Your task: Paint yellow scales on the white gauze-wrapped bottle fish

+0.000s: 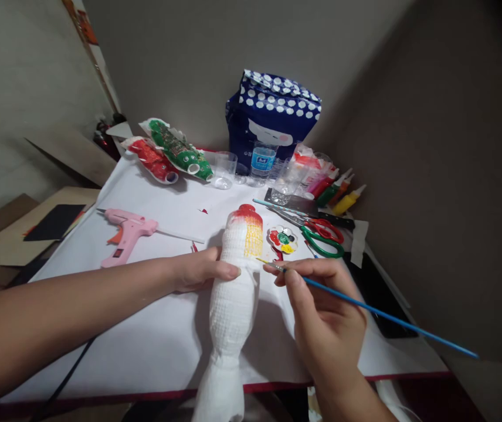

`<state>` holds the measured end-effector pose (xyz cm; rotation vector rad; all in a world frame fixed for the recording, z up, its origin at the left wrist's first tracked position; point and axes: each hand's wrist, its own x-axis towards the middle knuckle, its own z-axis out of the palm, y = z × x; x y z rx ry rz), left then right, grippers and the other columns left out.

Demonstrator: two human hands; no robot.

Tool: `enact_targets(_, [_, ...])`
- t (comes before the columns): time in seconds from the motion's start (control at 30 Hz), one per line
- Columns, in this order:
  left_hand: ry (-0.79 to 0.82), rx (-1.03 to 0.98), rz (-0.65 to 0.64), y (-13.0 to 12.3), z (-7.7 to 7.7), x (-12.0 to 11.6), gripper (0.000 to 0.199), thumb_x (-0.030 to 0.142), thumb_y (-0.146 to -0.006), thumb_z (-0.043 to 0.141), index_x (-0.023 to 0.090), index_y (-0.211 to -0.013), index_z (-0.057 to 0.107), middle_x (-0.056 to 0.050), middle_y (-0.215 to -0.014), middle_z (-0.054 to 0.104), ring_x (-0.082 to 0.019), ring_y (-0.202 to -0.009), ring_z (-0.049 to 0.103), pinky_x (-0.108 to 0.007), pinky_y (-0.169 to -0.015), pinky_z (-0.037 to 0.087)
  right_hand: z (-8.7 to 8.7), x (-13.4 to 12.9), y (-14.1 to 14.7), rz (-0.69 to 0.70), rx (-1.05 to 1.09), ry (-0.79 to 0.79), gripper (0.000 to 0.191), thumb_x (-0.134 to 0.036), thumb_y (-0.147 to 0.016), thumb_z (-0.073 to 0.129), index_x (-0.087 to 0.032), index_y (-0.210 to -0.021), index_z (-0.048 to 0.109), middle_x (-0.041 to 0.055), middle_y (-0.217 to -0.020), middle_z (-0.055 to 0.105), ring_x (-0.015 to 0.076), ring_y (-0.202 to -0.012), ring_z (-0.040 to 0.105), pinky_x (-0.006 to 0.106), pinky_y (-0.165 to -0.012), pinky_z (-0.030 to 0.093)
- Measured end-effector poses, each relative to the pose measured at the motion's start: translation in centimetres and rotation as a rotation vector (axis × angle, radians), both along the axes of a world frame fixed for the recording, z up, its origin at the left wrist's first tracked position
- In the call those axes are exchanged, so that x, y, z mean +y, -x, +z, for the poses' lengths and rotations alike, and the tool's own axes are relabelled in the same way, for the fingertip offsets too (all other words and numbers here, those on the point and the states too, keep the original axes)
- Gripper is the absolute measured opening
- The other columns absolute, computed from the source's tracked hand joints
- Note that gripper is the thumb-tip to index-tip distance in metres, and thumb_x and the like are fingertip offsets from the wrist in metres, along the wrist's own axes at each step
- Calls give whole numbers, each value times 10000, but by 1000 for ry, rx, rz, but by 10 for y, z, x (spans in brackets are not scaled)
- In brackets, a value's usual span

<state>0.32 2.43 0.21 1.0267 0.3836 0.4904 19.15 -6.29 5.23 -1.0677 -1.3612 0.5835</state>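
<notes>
Gauze-wrapped form [232, 302], just one, is held over the white table [145, 340], red neck pointing away from the person, long axis running near to far. The left hand [204, 269] is partly closed round its side, thumb on top; the right hand [325, 310] pinches one blue brush [378, 312]. Left of the form are one pink glue gun [128, 230] and, farther back, two, perhaps three, fish figures [174, 146]; right, one palette [282, 239] and two scissors [324, 237].
</notes>
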Motion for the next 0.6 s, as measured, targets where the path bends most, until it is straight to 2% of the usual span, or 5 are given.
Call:
enact_targets(0.1, [-33,-9,-6,-1,1,-1,668,456,-732,808,129,-1288,634,-153,-1175,733,-318,-1074,689,-358,-844,541,-11,0,2,0,8,-6,112,-167,-932,640,-274,-932,673,11,-896,752,220,-855,747,366,-761,596])
enact_targets(0.2, [-38,-2,-15,0,2,-1,697,470,-731,810,126,-1307,622,-158,-1175,734,-324,-1092,681,-364,-847,540,-16,-1,3,6,67,6,124,-162,-935,637,-280,-929,674,8,-888,752,221,-833,742,366,-739,590])
enact_targets(0.47, [-25,42,5,0,3,-2,709,499,-702,837,128,-1269,630,-162,-1241,710,-335,-1133,666,-346,-853,544,-17,2,4,-2,75,29,97,-175,-926,649,-267,-915,679,-2,-859,757,213,-796,759,359,-723,593])
enact_targets(0.6, [-34,32,22,1,3,-2,683,480,-720,830,135,-1270,620,-160,-1245,707,-314,-1082,687,-355,-869,544,-16,3,5,-37,64,43,71,-199,-925,654,-259,-893,675,3,-827,760,217,-758,761,362,-703,600])
